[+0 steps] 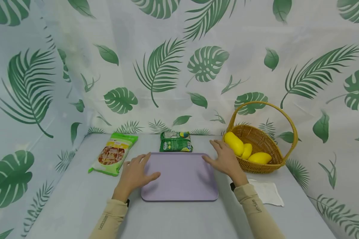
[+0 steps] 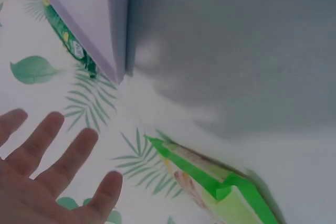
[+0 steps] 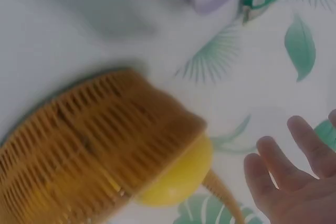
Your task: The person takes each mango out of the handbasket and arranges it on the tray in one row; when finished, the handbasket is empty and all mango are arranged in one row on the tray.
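Note:
A pale purple tray (image 1: 179, 177) lies on the table between the two hands. My left hand (image 1: 136, 174) hovers by its left edge, fingers spread and holding nothing; in the left wrist view those fingers (image 2: 73, 156) are apart from everything. Over by the tray's right edge is my right hand (image 1: 225, 159), fingers extended, also holding nothing. Close beside it stands a wicker basket (image 1: 257, 137) with yellow mango-like fruit (image 1: 234, 143) inside. A green and white food bag (image 1: 113, 154) lies left of the left hand. Behind the tray sits a dark green packet (image 1: 176, 142).
A white folded cloth (image 1: 266, 193) lies on the table near the right forearm, in front of the basket. The basket's tall arched handle (image 1: 264, 103) rises above its rim. Leaf-printed curtains (image 1: 173, 66) enclose the back and sides of the table (image 1: 179, 222).

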Motion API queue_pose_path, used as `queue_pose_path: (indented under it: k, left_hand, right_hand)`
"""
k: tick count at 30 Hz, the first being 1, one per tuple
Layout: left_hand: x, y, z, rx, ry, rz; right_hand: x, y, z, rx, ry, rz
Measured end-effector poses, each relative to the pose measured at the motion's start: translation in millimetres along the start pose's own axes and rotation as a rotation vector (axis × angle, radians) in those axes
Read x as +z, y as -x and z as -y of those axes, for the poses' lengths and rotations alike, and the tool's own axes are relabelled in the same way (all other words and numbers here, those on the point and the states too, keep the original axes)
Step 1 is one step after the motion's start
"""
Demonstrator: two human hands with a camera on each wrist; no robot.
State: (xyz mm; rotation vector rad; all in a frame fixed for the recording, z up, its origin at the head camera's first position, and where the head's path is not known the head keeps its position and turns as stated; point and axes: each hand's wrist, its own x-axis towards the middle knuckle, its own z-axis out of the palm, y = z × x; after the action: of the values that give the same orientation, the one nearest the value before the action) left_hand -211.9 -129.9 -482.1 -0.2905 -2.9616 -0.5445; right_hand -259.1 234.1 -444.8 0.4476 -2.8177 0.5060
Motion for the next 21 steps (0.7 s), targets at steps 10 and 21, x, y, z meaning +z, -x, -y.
queue_pose_path:
  k: [10, 21]
  left_hand:
    - [12.2, 33.1, 7.4, -0.055, -0.007, 0.063]
    - [22.6, 52.8, 6.8, -0.083, 0.019, 0.173]
  right_hand:
    - [-17.4, -7.0, -34.1, 0.066, 0.03, -0.019]
    - [-32.2, -19.4, -70.3, 0.143, 0.084, 0.096]
